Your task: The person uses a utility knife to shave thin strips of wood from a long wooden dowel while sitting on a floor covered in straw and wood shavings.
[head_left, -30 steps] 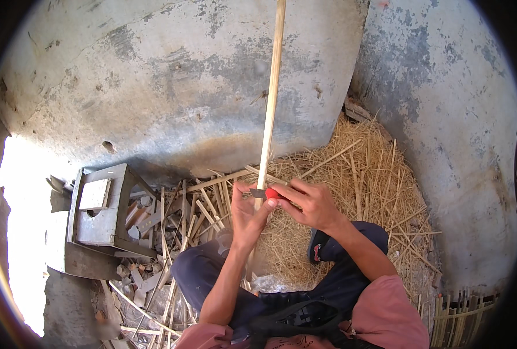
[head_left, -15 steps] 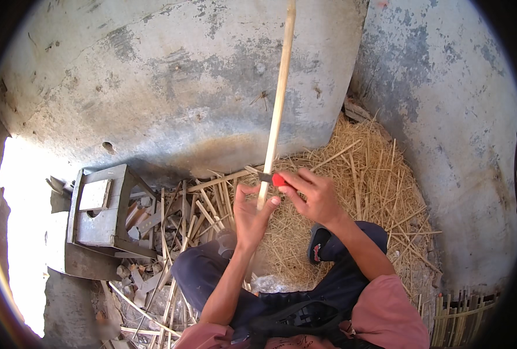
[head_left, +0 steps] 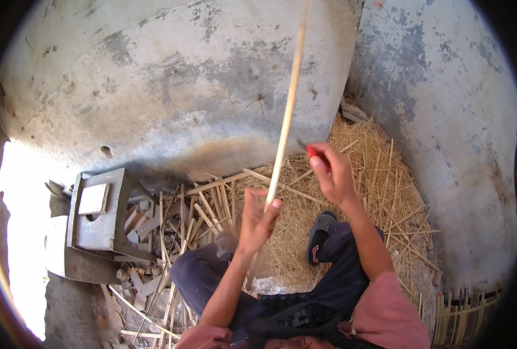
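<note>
A long pale wooden strip [head_left: 290, 110] slants upward in front of me, past the top edge of the picture. Its lower part is gripped by my left hand [head_left: 257, 224], the thumb pressed along it. To the right of the strip, and apart from it, my right hand [head_left: 334, 174] is closed around the red handle of a small knife [head_left: 312, 152]. The short dark blade sticks out toward the strip; its exact shape is hard to make out. A thin length of the strip also shows below my left hand, by my leg.
Straw-like shavings [head_left: 375, 192] cover the floor ahead and to the right. Loose sticks [head_left: 212, 203] and rubble lie at left, beside an overturned wooden stool [head_left: 104, 200]. Worn plaster walls [head_left: 171, 87] close in the far and right sides. A slatted piece [head_left: 462, 320] stands at lower right.
My right hand has drawn the knife off the strip, up and to the right. The strip's upper end has tilted rightward, while my left hand keeps its hold with little movement.
</note>
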{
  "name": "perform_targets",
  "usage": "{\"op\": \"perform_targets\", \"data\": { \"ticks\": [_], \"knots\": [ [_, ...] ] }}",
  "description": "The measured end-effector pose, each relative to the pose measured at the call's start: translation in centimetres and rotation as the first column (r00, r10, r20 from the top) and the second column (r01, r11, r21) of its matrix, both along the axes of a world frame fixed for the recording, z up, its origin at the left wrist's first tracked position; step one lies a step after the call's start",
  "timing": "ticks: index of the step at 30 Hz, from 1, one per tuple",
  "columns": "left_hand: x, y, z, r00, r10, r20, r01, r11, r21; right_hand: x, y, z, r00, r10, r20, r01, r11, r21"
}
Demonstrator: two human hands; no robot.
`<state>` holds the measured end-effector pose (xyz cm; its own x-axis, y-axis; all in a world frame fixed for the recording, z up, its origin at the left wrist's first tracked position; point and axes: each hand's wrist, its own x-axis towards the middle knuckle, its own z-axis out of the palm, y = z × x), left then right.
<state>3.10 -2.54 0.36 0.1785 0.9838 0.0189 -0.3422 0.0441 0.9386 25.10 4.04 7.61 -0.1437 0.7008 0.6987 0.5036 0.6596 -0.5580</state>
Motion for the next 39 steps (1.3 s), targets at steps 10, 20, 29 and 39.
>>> {"op": "perform_targets", "data": {
  "ticks": [10,20,29,39],
  "knots": [
    [0.1,0.3,0.7,0.994,0.039,0.098,-0.056,0.984,0.172,-3.6,-2.7,-3.5,0.93,0.15,0.335,-0.179,0.982,0.057],
    [-0.7,0.4,0.6,0.997,0.075,0.002,-0.074,0.97,0.23,-3.7,-2.9,-4.0,0.925,0.122,0.361,-0.151,0.987,0.054],
    [-0.2,0.4,0.1,0.988,0.147,0.039,-0.151,0.949,0.277,-3.9,-3.3,-3.2,0.919,0.106,0.38,-0.129,0.991,0.034],
    [0.1,0.5,-0.4,0.981,0.174,0.086,-0.193,0.931,0.309,-4.6,-3.5,-3.4,0.944,0.038,0.327,-0.092,0.984,0.152]
  ]
}}
